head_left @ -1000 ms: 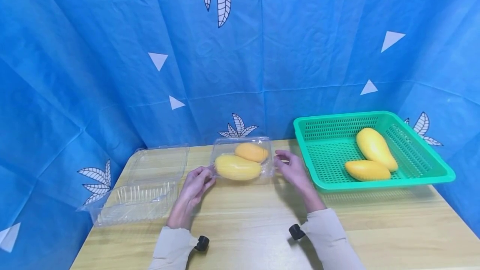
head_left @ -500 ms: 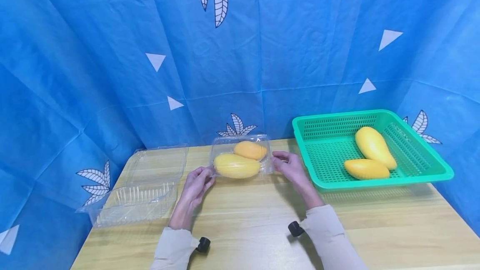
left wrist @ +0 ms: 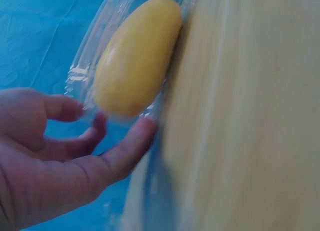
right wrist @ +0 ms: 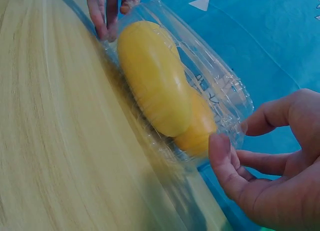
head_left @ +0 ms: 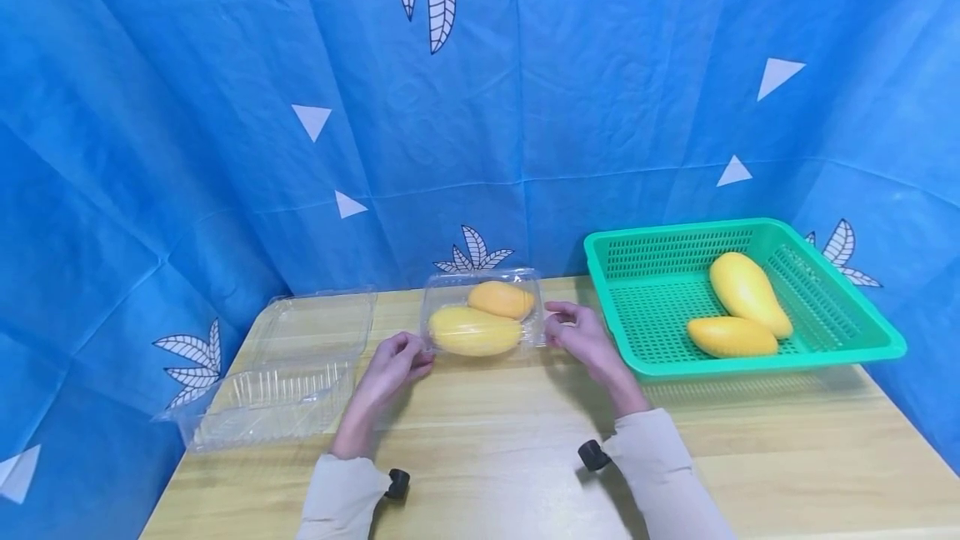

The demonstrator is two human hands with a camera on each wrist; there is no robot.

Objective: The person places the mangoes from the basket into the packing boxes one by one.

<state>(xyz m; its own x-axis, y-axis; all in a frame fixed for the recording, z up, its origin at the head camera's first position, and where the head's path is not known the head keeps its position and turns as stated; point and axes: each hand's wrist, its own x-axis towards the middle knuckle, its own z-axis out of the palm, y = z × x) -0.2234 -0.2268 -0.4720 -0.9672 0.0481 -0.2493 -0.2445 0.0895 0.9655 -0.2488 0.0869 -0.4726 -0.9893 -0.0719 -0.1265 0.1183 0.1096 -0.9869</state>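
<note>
A clear plastic clamshell box lies on the table's far middle, its see-through lid over two mangoes. The nearer, yellow mango lies lengthwise; the more orange mango sits behind it. My left hand holds the box's left end, with thumb at the front corner and fingers farther back along that end. At the opposite end, my right hand grips the corner between thumb and fingers. Whether the lid's rim is fully snapped down cannot be told.
To the right stands a green plastic basket with two more mangoes inside. A second clear clamshell box lies open at the left of the wooden table. Behind the table hangs a blue curtain.
My left hand has shifted slightly at the box's left end, its wrist moving a little left. The right hand has come in slightly closer against the right end. The mangoes keep their places.
</note>
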